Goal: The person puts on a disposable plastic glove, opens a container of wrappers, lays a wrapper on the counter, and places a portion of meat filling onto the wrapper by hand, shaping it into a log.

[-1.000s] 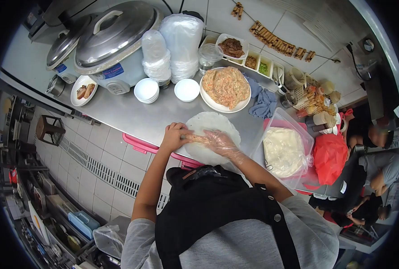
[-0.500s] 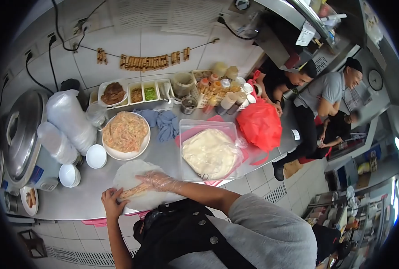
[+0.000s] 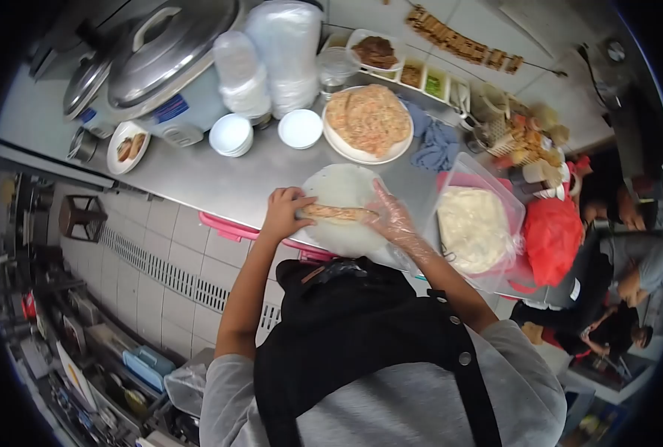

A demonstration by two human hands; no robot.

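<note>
A round, pale translucent wrapper sheet (image 3: 342, 177) lies flat on the steel counter in front of me. Across its middle runs a strip of orange-pink minced filling (image 3: 337, 213). My left hand (image 3: 286, 211), bare, is at the strip's left end, thumb and fingers apart and touching the wrapper. At the right end is my right hand (image 3: 391, 216) in a clear plastic glove, its fingers stretched out and spread beside the filling. A white plate (image 3: 368, 158) heaped with minced filling (image 3: 368, 119) stands just beyond the wrapper.
To the right, a clear plastic tub (image 3: 462, 175) contains pale sheets (image 3: 471, 227), beside a red bag (image 3: 551, 242). White bowls (image 3: 231, 135), wrapped cups (image 3: 283, 59) and lidded cookers (image 3: 171, 63) stand left. A blue cloth (image 3: 437, 145) lies near the plate. Other people (image 3: 607, 331) sit at far right.
My view has swung leftward, so the counter's things appear further right. My right hand has moved off the top of the filling to its right end, uncovering the strip. My left hand stays at the left end.
</note>
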